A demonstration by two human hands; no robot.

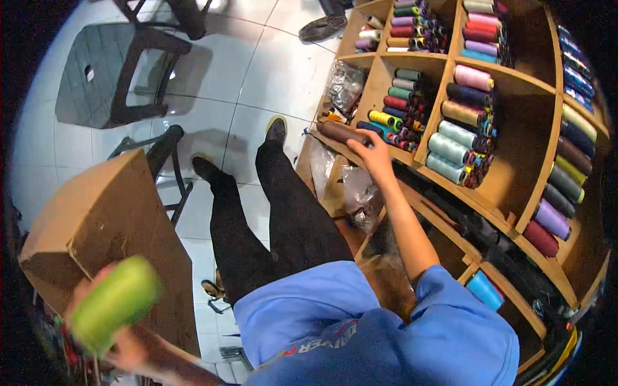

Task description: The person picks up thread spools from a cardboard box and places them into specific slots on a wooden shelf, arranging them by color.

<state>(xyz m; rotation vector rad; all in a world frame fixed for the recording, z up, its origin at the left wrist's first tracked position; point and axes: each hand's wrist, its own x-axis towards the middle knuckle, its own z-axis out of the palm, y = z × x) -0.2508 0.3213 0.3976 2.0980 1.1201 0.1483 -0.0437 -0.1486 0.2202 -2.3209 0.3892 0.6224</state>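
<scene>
My left hand (133,347) is closed around a lime-green thread spool (116,302), smeared by motion, in front of a brown cardboard box (106,225). Out to the right, my arm reaches the wooden shelf (444,58). There my right hand (373,156) grips a dark brown thread spool (341,133) by its near end, at the front edge of a compartment. Just beyond it lie small spools, among them a yellow spool (381,118) and a red spool (395,103). Pale mint spools (449,149) are stacked in the same row of compartments, further right.
Plastic bags (359,193) hang or lie below the shelf edge near my right forearm. A blue spool (484,291) sits in a lower compartment. Dark plastic stools (96,77) stand on the white tiled floor (248,71) at the far left. A dark shoe (322,29) is at the top.
</scene>
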